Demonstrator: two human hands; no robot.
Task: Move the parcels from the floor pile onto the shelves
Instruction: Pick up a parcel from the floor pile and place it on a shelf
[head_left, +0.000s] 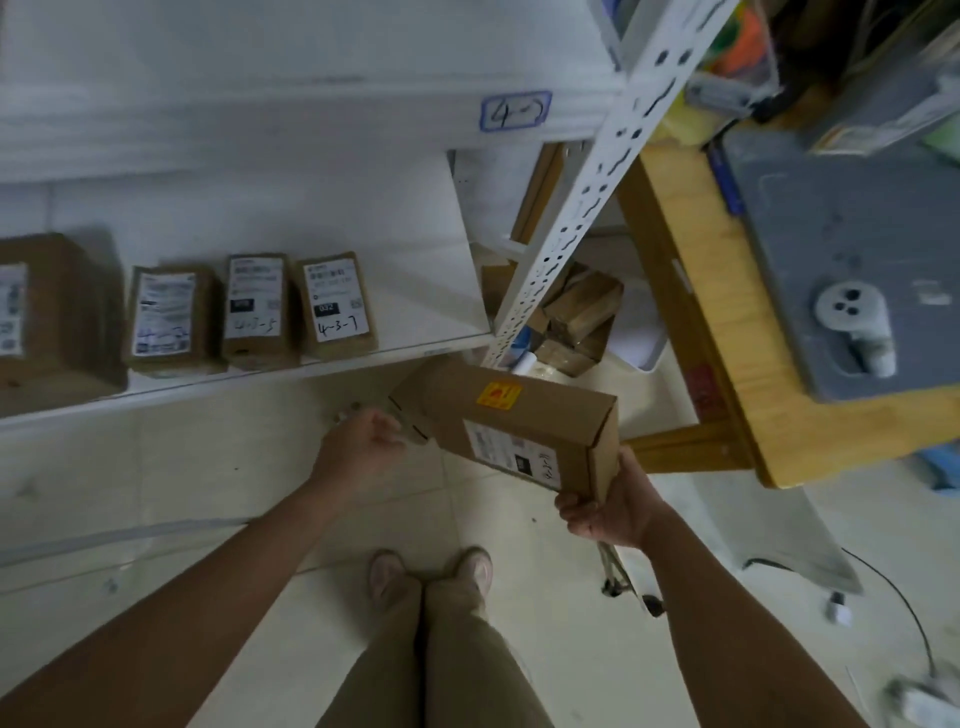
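- The white shelf (415, 244) runs across the left of the view. It has bare board at its right end, next to the perforated upright (587, 208).
- A wooden table (727, 332) stands to the right, well apart from the shelf's open spot.
- The parcel (519, 431) is a long, flat cardboard box held in the air over the tiled floor, just in front of and below the shelf's right end. It is tilted, with its far end nearer the shelf edge. Its crisp edges and folded end flaps suggest a stiff shell that won't sag, and it looks light enough for this loose two-handed carry. The card is matt and should not be slippery.
- Four shelved parcels (337, 306) stand in a row on the board with their labels facing out. The bare space to their right looks like the natural slot.
- A heap of brown boxes (576, 317) lies low beyond the upright.
- The right hand (608, 509) cups the near right corner, fingers curled underneath and thumb up the end face. Its position suggests it carries most of the weight.
- The left hand (363, 439) has its fingers curled onto the box's left end to steady it. The exact contact is blurred.
- Opposite ends are the best places to hold it, and pressing the broad face is best avoided.
- A yellow sticker (498, 396) on top may be a warning to handle with care, but it is unreadable.
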